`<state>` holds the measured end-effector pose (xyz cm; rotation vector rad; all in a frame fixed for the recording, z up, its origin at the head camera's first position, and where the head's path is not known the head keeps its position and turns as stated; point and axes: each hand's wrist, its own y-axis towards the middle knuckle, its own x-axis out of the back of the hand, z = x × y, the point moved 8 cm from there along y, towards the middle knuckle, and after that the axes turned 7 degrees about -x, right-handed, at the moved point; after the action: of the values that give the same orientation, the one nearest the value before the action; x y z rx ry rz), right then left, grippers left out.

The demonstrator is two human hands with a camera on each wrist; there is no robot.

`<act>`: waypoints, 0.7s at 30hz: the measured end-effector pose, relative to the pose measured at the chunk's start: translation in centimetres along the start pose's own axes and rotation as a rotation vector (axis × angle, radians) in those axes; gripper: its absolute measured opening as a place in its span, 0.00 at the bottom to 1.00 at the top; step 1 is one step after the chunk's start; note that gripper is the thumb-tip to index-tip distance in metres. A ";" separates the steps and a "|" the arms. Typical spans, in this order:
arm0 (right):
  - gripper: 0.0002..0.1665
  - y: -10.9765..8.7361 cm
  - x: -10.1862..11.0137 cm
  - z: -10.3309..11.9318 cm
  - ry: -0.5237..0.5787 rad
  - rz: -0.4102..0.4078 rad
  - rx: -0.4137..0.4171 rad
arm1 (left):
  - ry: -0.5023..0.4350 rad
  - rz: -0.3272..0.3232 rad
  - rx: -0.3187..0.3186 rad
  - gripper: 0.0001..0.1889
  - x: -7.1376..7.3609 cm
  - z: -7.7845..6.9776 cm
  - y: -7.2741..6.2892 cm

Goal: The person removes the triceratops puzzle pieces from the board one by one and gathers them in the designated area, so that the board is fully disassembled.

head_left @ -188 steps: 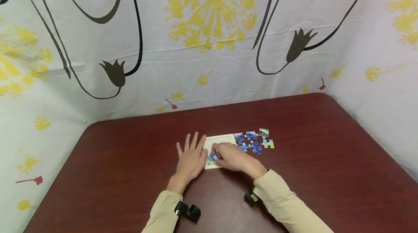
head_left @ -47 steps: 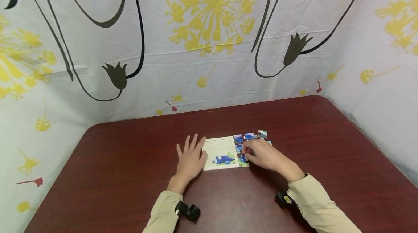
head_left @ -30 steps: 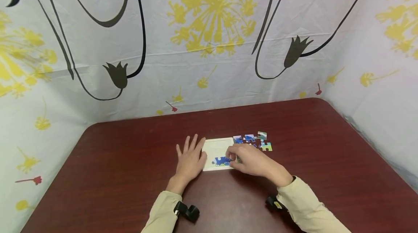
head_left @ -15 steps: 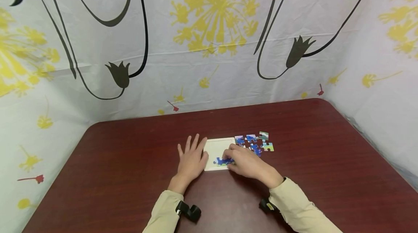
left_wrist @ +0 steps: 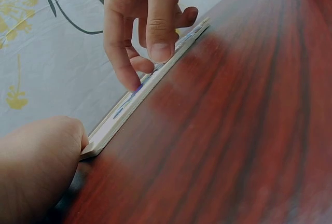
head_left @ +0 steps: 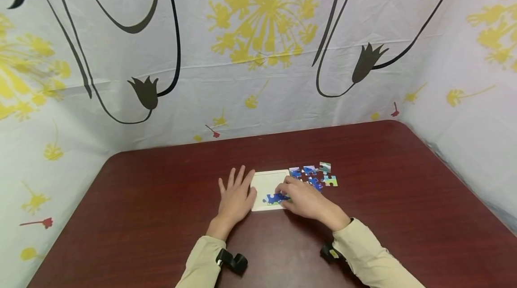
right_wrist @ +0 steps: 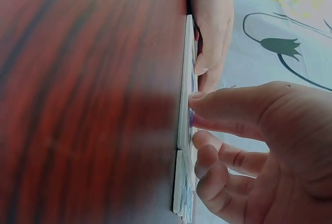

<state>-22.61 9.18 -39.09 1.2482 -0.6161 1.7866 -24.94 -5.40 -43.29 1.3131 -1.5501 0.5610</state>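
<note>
My left hand (head_left: 236,202) lies with fingers spread on the table, its thumb along the left edge of a shallow cream puzzle tray (head_left: 264,183). Joined blue and green jigsaw pieces (head_left: 271,199) fill part of the tray's near side. My right hand (head_left: 307,200) reaches over the tray's near right corner, thumb and index finger curled down onto a jigsaw piece. In the right wrist view a purple-blue bit of that piece (right_wrist: 191,117) shows between thumb and index finger. The other right fingers (right_wrist: 212,182) are loosely bent. Most of the piece is hidden by the hand.
Several loose jigsaw pieces (head_left: 315,184) lie on the dark red table (head_left: 161,198) just right of the tray, partly behind my right hand. A patterned white cloth (head_left: 258,99) hangs beyond the table's far edge.
Since 1.6 seconds ago my right hand has moved left from a loose piece beside the tray to the tray's near right part. The left hand stays put; the last half second shows little movement.
</note>
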 end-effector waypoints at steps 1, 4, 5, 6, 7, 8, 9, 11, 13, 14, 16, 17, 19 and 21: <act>0.13 0.0 0.0 0.0 0.002 -0.001 -0.001 | 0.001 0.002 -0.001 0.26 0.0 0.0 0.0; 0.12 0.1 0.1 -0.1 0.008 -0.006 0.001 | 0.004 0.001 -0.002 0.26 0.0 -0.1 0.1; 0.11 0.1 0.1 -0.1 0.007 -0.009 0.002 | 0.005 0.001 -0.002 0.26 0.0 -0.1 0.1; 0.11 0.1 0.1 -0.1 0.007 -0.012 0.003 | 0.006 0.000 -0.003 0.26 0.0 -0.1 0.1; 0.10 0.1 0.1 -0.1 0.007 -0.016 0.005 | 0.006 -0.001 -0.003 0.26 0.0 -0.1 0.1; 0.10 0.1 0.1 -0.1 0.007 -0.018 0.006 | 0.006 0.000 -0.002 0.26 0.0 -0.1 0.1; 0.10 0.1 0.1 0.0 0.006 -0.021 0.006 | 0.005 0.000 -0.001 0.26 0.0 -0.1 0.1; 0.09 0.2 0.1 0.0 0.010 -0.024 0.011 | 0.004 0.000 0.001 0.26 0.1 -0.1 0.0; 0.09 0.2 0.0 0.1 0.026 -0.017 0.013 | -0.001 0.001 0.004 0.26 0.0 -0.1 0.0; 0.08 0.2 0.0 0.1 0.035 -0.015 0.015 | -0.002 0.000 0.002 0.26 0.0 -0.1 0.0; 0.07 0.2 -0.1 0.1 0.054 -0.009 0.018 | -0.003 -0.002 0.001 0.26 0.0 -0.1 0.0; 0.07 0.2 -0.2 0.1 0.063 -0.007 0.018 | -0.003 -0.002 0.001 0.26 0.0 -0.1 0.0; 0.07 0.2 -0.2 0.0 0.072 -0.012 0.019 | -0.004 -0.004 -0.003 0.26 0.1 -0.1 0.0; 0.08 0.2 -0.2 0.0 0.077 -0.018 0.021 | -0.002 -0.005 -0.006 0.26 0.1 -0.2 0.0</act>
<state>-22.81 9.04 -39.25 1.1898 -0.5420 1.8218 -24.87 -5.25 -43.13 1.3129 -1.5486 0.5524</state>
